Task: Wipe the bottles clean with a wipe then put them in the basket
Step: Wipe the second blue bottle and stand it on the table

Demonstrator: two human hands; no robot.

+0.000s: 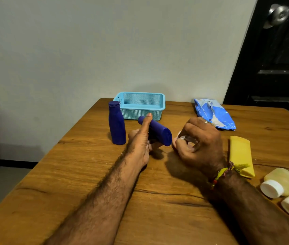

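On the wooden table point(90, 174), a blue mesh basket point(141, 105) sits at the far edge beside 1 upright blue bottle point(116, 123), with a wipes pack point(213, 113) and a yellow tube point(241, 152) to the right. The left hand point(139, 147) grips a second blue bottle point(158, 132) tilted above the table, thumb along its side, while the right hand point(199, 147), fingers curled, pinches a white wipe point(181, 137) just beside the bottle's base.

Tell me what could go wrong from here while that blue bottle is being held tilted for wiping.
1. The left hand holds the tilted blue bottle close beside the upright blue bottle; a swing leftward could topple it.
2. The wipe is bunched small in the right hand, so it may miss parts of the bottle.
3. The yellow tube and pale capped bottle lie near the right forearm, which could knock them.
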